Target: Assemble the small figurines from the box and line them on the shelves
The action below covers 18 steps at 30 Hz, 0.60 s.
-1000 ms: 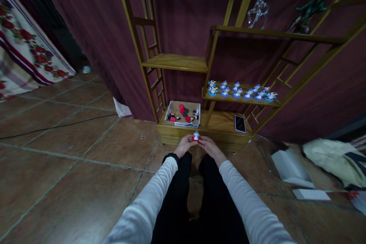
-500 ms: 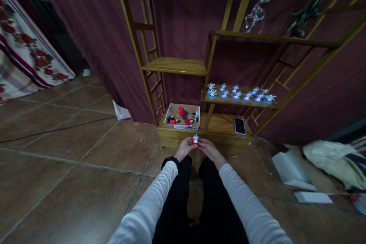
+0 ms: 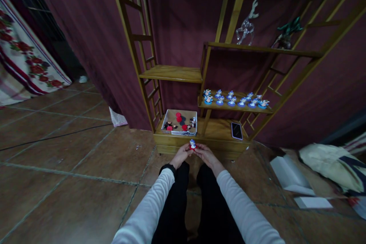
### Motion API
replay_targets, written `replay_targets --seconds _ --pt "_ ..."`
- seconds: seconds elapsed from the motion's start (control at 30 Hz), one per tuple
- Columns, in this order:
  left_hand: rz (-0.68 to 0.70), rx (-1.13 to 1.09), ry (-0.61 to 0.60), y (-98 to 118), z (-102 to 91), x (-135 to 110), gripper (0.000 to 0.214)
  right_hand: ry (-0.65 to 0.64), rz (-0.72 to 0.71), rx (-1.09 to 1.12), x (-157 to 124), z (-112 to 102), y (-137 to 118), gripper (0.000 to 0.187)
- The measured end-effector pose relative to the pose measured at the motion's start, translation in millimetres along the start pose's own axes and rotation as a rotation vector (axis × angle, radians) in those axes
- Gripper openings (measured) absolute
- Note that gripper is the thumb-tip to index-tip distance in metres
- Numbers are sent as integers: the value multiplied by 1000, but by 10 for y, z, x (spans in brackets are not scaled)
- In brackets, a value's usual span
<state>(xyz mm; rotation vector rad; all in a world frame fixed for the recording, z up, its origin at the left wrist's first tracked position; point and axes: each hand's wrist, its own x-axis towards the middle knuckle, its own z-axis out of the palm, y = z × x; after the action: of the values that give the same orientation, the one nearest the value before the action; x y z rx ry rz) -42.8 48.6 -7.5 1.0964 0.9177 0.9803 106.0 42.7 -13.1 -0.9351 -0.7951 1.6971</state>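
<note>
A small figurine (image 3: 192, 144), white and bluish-purple on a red base, is held upright between both hands in front of the low shelf. The fingers of my left hand (image 3: 182, 154) close on its left side. From the right, my right hand (image 3: 206, 154) grips the red base. Just beyond the hands stands a shallow cardboard box (image 3: 180, 132) with red discs, dark discs and several small figures inside. On the middle shelf, several similar figurines (image 3: 231, 101) on blue and purple bases stand in two rows.
The wooden display shelf (image 3: 171, 73) rises ahead. A phone (image 3: 236, 131) lies on its lowest board at the right. A clear deer ornament (image 3: 246, 26) and a dark green ornament (image 3: 287, 34) stand higher up. White boxes (image 3: 291, 175) and a pale bag (image 3: 328, 164) lie on the right floor.
The view has tilted up slightly, so the shelf and hands appear lower and a little further left. Both hands still hold the figurine.
</note>
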Motion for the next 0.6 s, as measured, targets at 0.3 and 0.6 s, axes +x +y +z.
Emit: replay_targets --seconds 0.3,0.6 --pt "-12 -61 6 9 -11 -25 45 2 -26 14 -46 24 -26 37" --pt "-81 -61 -77 71 -68 -30 44 -5 -39 94 -48 14 -29 35"
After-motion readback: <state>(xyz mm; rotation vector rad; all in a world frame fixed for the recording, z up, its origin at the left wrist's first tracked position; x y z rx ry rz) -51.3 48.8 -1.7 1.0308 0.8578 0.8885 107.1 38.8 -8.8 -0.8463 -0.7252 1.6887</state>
